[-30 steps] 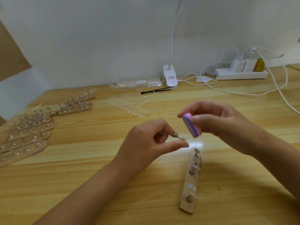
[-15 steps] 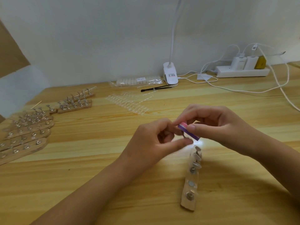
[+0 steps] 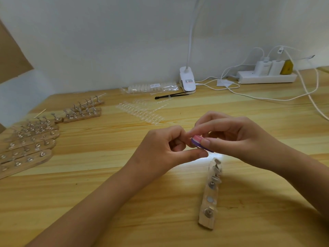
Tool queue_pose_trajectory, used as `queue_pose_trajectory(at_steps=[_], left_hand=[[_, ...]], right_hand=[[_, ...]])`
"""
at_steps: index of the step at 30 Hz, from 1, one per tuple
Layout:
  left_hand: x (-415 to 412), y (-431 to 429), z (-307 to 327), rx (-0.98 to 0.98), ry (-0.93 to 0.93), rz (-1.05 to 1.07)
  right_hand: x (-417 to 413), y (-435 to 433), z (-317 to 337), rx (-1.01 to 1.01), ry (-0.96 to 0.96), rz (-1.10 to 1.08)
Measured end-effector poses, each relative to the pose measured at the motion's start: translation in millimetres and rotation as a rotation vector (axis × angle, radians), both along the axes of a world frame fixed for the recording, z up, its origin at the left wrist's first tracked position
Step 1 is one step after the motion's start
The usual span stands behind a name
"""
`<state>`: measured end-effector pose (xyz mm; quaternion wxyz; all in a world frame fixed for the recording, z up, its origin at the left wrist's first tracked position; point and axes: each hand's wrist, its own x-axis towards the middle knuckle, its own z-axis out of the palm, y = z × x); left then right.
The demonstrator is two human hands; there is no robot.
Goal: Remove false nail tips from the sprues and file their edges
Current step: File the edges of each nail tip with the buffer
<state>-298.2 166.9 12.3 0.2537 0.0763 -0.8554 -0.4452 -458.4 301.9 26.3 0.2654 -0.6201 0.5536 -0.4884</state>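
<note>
False nail tip, hidden from view, appears pinched between thumb and forefinger of the left hand (image 3: 167, 148), raised above the wooden desk (image 3: 89, 202) so its edge meets the pink-and-purple buffer block (image 3: 199, 142). The right hand (image 3: 236, 139) pinches that block between thumb and fingertips, tilted against the left fingers, a hold suited to short filing strokes. Just below, a wooden holder strip (image 3: 210, 205) with metal studs lies within reach, likely to receive the finished tip. Clear sprues (image 3: 140, 113) of unbroken tips wait farther back; filled holder strips (image 3: 30, 157) lie grouped at far left, and a clip lamp (image 3: 187, 81) stands by the wall.
</note>
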Motion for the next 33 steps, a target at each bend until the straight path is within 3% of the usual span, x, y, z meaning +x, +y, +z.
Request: queue_pose_trajectory(at_steps=[5,10,14,19,33], left_hand=[[-1,-3,0,0.124,0.038,-0.011],[-1,5,-6,0.012,-0.04,-0.096],[-2,-1,-4,0.122,-0.006,-0.045],[-4,7,-8,0.037,-0.03,-0.092],[-7,4,-7,0.289,0.013,-0.012]], right_hand=[[-7,4,5,0.016,-0.041,0.003],[-1,2,1,0.045,-0.034,0.029],[-5,5,5,0.048,-0.036,-0.008],[1,2,0,0.038,-0.019,-0.03],[-8,4,7,0.039,-0.038,0.003]])
